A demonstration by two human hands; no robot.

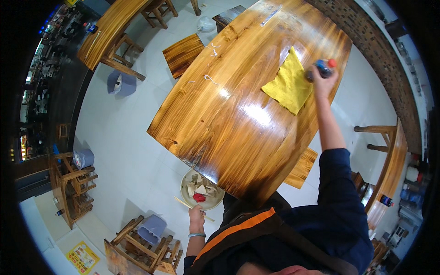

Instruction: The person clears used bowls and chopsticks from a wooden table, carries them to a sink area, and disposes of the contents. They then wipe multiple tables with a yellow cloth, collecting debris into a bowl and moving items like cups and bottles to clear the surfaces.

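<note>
My right hand (325,80) is closed around a dark bottle with a red cap (325,68), at the right side of the wooden table (213,127). Just left of it a yellow cloth (290,84) lies spread on the tabletop. My left hand (197,216), with a bracelet at the wrist, grips the rim of a round basin (185,201) and a pair of chopsticks (184,203) below the table's near corner. Crumpled tissues (199,187) and a red wrapper (199,197) lie in the basin. White scraps (211,79) are scattered on the table's left part.
A wooden stool (184,55) stands at the table's left edge, another (301,168) at its right. A lined bin (122,83) stands by the upper left table (113,27). More stools (147,245) and a grey bin (152,228) are at lower left.
</note>
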